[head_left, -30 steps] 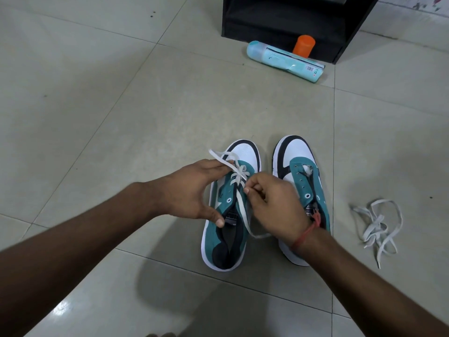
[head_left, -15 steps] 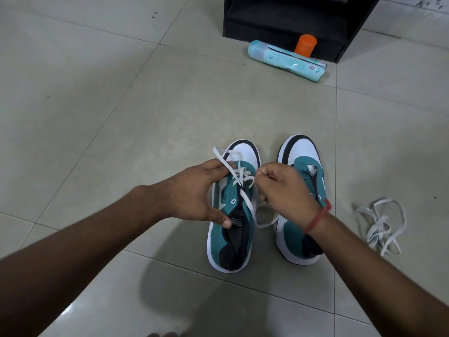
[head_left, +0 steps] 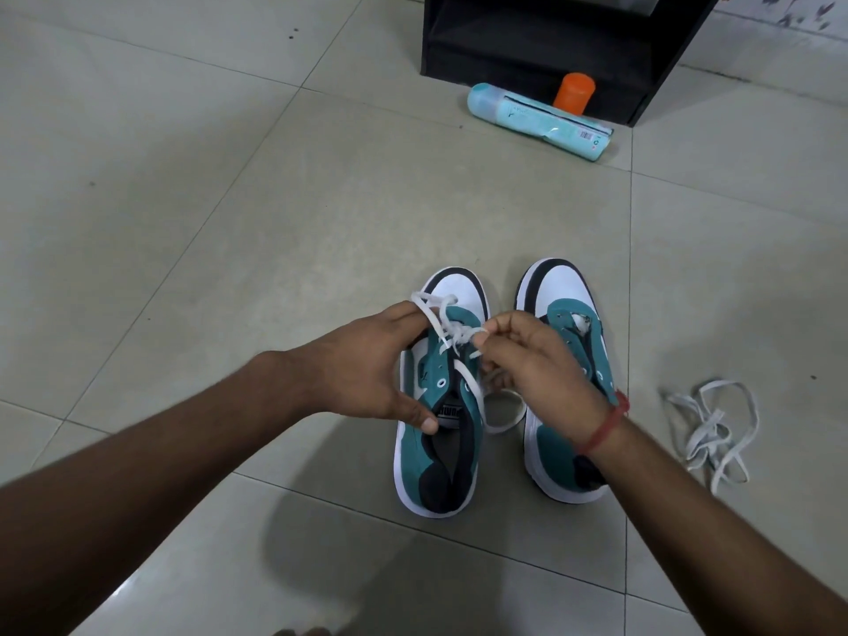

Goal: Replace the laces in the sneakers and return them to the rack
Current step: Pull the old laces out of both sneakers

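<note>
Two hands over left sneaker (head_left: pixel 438 433) | left hand (head_left: pixel 367 364) grips its side, fingers holding lace (head_left: pixel 452 332) | right hand (head_left: pixel 546 374) pinches lace end | right sneaker (head_left: pixel 562 296) under right wrist, unlaced | spare lace (head_left: pixel 709 429) right of right hand | rack (head_left: pixel 564 43) beyond both hands, nothing visible inside | since earlier: right hand drawn slightly rightward.

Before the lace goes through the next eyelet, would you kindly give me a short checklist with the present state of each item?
1. Lace held at both ends: ok. Left hand grips one strand, right hand pinches the other.
2. Left sneaker flat on the floor: ok.
3. Upper eyelets free: ok, two near the tongue show open.
4. Lace tip intact: cannot tell, hidden in the fingers.
5. Right sneaker laced: not ok, its eyelets are bare.
6. Loose lace within reach: ok, it lies on the floor beside the right sneaker.
</note>
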